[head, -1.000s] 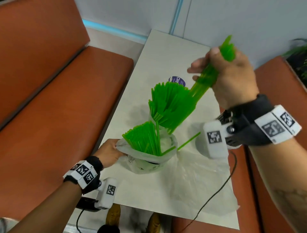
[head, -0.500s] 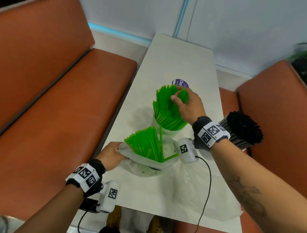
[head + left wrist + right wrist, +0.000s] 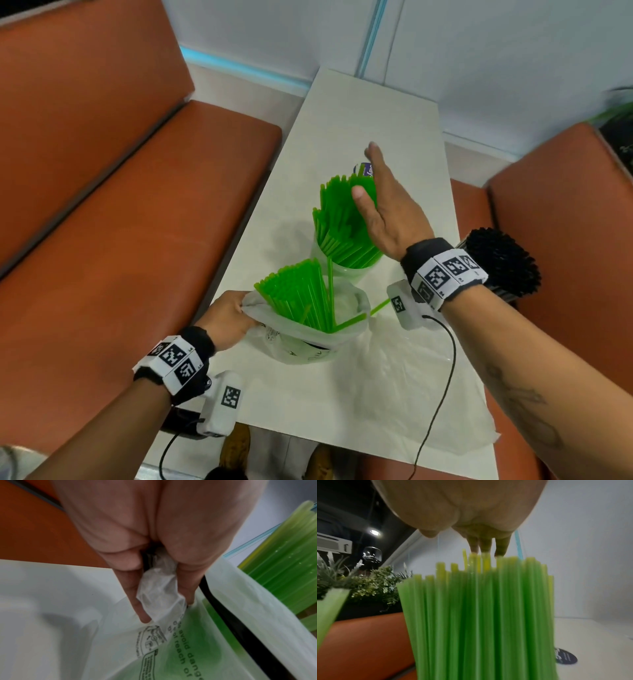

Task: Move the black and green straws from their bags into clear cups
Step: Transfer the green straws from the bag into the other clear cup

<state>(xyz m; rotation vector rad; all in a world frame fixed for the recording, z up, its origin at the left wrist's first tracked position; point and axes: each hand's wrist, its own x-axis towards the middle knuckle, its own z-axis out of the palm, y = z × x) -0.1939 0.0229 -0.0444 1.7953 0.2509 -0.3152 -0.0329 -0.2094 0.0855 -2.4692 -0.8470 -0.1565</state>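
Note:
A clear cup full of green straws stands mid-table. My right hand lies open and flat over their tops; in the right wrist view its fingertips touch the ends of the straws in the cup. Nearer me, a translucent bag stands upright with more green straws in it. My left hand pinches the bag's rim on its left side. A bundle of black straws stands behind my right wrist; what holds it is hidden.
One loose green straw lies by the bag. An empty clear bag is spread flat on the white table near its front edge. A purple round sticker sits beyond the cup. Orange benches flank the table.
My right hand lowered a bunch of green straws into the cup, let go, and now lies flat on their tops. The left hand has kept hold of the bag.

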